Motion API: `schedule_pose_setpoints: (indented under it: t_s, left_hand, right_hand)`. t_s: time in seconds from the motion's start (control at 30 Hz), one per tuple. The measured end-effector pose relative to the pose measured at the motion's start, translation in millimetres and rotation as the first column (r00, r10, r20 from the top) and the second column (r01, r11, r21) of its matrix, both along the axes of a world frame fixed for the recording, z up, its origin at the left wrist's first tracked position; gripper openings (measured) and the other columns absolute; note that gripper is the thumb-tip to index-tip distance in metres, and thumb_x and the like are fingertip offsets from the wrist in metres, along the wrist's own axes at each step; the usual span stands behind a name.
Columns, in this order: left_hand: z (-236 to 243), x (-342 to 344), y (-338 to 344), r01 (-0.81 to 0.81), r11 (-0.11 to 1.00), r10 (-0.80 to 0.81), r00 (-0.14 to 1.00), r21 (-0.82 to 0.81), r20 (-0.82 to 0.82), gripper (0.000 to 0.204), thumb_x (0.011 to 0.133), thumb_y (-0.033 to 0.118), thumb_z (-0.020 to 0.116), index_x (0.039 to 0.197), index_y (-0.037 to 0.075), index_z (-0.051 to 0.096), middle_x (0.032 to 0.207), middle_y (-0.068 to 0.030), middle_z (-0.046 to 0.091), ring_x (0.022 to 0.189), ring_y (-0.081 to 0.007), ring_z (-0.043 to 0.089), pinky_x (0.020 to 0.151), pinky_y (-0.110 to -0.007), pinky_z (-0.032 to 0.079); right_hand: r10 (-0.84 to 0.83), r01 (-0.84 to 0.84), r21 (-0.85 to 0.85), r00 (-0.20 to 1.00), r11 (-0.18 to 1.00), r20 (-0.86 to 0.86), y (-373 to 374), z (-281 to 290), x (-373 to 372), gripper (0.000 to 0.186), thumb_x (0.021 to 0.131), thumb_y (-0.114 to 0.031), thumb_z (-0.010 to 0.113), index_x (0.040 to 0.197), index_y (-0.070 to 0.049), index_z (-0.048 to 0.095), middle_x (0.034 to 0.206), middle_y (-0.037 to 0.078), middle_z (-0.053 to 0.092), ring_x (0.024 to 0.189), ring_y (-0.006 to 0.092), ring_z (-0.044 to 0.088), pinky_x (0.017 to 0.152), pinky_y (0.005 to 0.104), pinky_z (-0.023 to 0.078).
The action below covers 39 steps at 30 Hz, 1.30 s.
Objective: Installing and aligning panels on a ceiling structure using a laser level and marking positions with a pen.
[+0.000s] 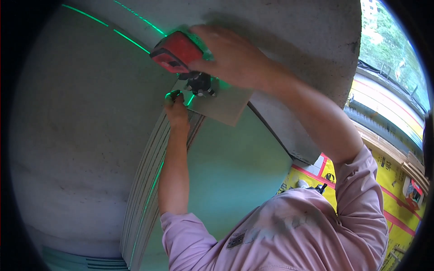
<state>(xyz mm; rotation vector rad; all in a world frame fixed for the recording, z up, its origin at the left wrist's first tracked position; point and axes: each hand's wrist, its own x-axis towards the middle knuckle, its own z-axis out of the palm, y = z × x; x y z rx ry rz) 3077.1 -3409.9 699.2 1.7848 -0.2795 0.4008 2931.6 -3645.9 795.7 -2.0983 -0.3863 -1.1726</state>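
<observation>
A red and black laser level (pixel 176 52) stands on a dark base with small feet (pixel 199 84). Beneath it lies a pale flat board (pixel 226 106), on top of a stack of green-faced plasterboard sheets (pixel 226 158). My right hand (pixel 226 56) is wrapped around the side of the laser level, its thumb toward the near face. Lower and to the left, my left hand (pixel 176 106) has its fingers pinched together beside the base; a small dark shape shows at the fingertips, too unclear to name. Green laser lines cross the wall, the pale board and the sheet edges.
A bare concrete wall (pixel 86 113) rises on the left and behind the stack. At right, a window (pixel 398 49) sits above long wooden strips (pixel 393 149). Yellow sheeting with red tape (pixel 393 203) covers the floor. More green boards (pixel 86 262) lie at lower left.
</observation>
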Motion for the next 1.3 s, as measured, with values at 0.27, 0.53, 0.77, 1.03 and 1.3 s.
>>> schedule_pose_setpoints:
  t_s: [0.27,0.53,0.77,1.03,1.3]
  left_hand:
    - [8.5,-11.2,-0.3,0.146,0.987,-0.151,0.985,-0.069,-0.085,0.02,0.092,0.018,0.06,0.099,0.0,0.064,0.085,-0.0023,0.064,0.078,-0.0118,0.056,0.069,-0.027,0.043]
    - [9.0,-21.0,-16.6,0.175,0.98,-0.186,0.976,-0.097,-0.114,0.026,0.094,0.024,0.059,0.096,-0.002,0.062,0.086,-0.0059,0.063,0.08,-0.0132,0.055,0.072,-0.03,0.046]
    - [-12.8,-17.3,-22.7,0.152,0.984,-0.158,0.986,-0.093,-0.061,0.03,0.092,0.027,0.063,0.091,-0.003,0.064,0.078,-0.0072,0.063,0.071,-0.0134,0.054,0.065,-0.032,0.045]
    - [-17.7,-5.9,-22.0,0.193,0.972,-0.19,0.981,-0.133,0.036,0.029,0.092,0.027,0.063,0.088,-0.002,0.064,0.076,-0.0077,0.063,0.068,-0.0145,0.055,0.063,-0.032,0.044]
    - [-30.3,-4.4,-25.1,0.076,0.997,-0.074,0.982,-0.004,0.174,0.032,0.092,0.028,0.062,0.09,-0.004,0.064,0.079,-0.0156,0.065,0.073,-0.0195,0.059,0.07,-0.037,0.047]
  right_hand:
    - [-0.002,-0.027,-0.104,0.962,0.994,-0.272,17.9,39.4,36.2,0.069,0.086,-0.04,0.064,0.134,0.004,0.042,0.115,0.027,0.06,0.109,0.041,0.057,0.093,0.0453,0.046]
    - [-0.058,0.038,-0.123,0.986,0.992,-0.157,17.7,24.4,52.8,0.076,0.084,-0.041,0.068,0.139,0.0,0.035,0.109,0.029,0.061,0.103,0.0456,0.059,0.089,0.0515,0.047]
    - [-0.065,0.039,-0.1,0.959,0.994,-0.276,25.7,24.9,27.7,0.09,0.078,-0.038,0.074,0.146,-0.001,0.027,0.117,0.03,0.059,0.107,0.0452,0.059,0.094,0.0493,0.047]
    - [0.009,-0.013,-0.02,0.978,1.0,-0.209,34.4,14.3,41.7,0.099,0.075,-0.037,0.076,0.148,0.0,0.02,0.122,0.028,0.056,0.115,0.0427,0.056,0.098,0.0464,0.045]
    - [0.02,-0.01,0.047,0.973,0.999,-0.23,36.4,6.9,40.7,0.104,0.074,-0.036,0.08,0.15,-0.002,0.017,0.123,0.027,0.055,0.116,0.0421,0.057,0.098,0.0445,0.045]
